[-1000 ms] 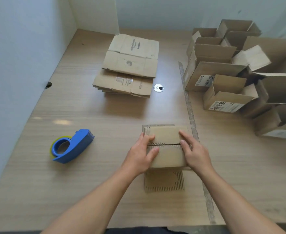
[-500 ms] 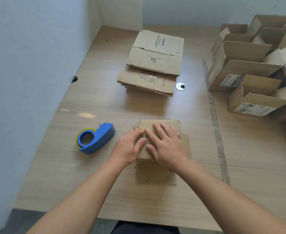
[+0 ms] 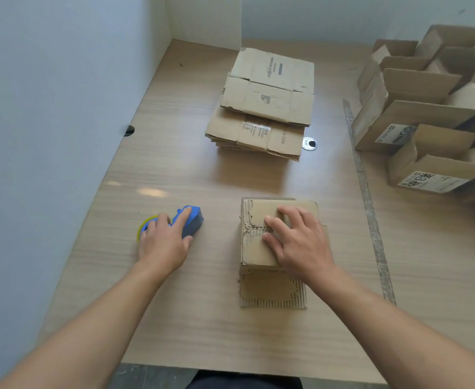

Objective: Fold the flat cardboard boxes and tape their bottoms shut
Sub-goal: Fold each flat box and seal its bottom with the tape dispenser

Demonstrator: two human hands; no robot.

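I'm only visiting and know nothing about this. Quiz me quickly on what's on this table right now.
1. True or false: the right hand grips the blue tape dispenser.
2. The stack of flat boxes lies: A) beyond the folded box, B) on the floor, C) inside an open box.
3. Fill in: the right hand presses flat on the folded ___.
Key: 1 false, the left hand grips it; 2 A; 3 box.

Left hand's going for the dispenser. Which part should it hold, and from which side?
Hold the dispenser across its blue body, coming from above on the near side. It lies flat, roll end left, nose toward the box, so thumb on the near edge and fingers over the top fit. The left hand lies on it so; the right hand presses the flaps.
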